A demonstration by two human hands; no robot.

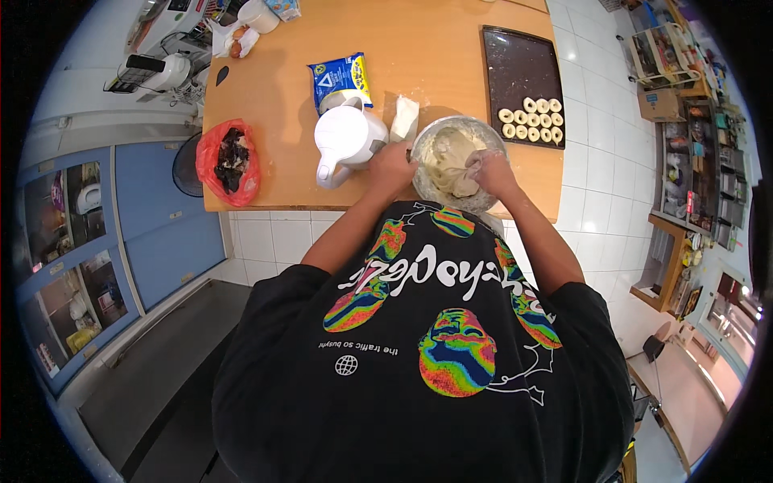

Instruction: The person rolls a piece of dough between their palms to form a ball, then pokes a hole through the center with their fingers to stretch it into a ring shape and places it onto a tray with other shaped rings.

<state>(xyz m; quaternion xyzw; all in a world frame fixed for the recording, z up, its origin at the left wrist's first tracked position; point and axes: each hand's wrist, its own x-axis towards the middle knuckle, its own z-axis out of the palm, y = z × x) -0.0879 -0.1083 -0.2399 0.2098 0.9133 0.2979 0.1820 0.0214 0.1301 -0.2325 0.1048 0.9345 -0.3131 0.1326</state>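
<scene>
A round metal mixing bowl point(422, 191) stands at the table's front edge, with pale dough point(455, 153) in it and flour on its inner wall. My left hand point(392, 169) grips the bowl's left rim. Inside the bowl, on the right side, my right hand point(493, 173) is closed on the dough; its fingertips are partly hidden by it. Just left of the bowl stands a white pitcher point(352, 135). Behind my left hand lies a white wrapped stick point(405, 118). A dark baking tray point(523, 68) at the right bears several dough rings point(530, 119) in rows.
A blue and yellow packet point(342, 78) lies behind the pitcher. Toward the left edge of the wooden table point(435, 44) is a red plastic bag point(211, 157) with dark contents. Eggs point(237, 47) sit at the far left. Shelves point(684, 161) stand across the tiled floor.
</scene>
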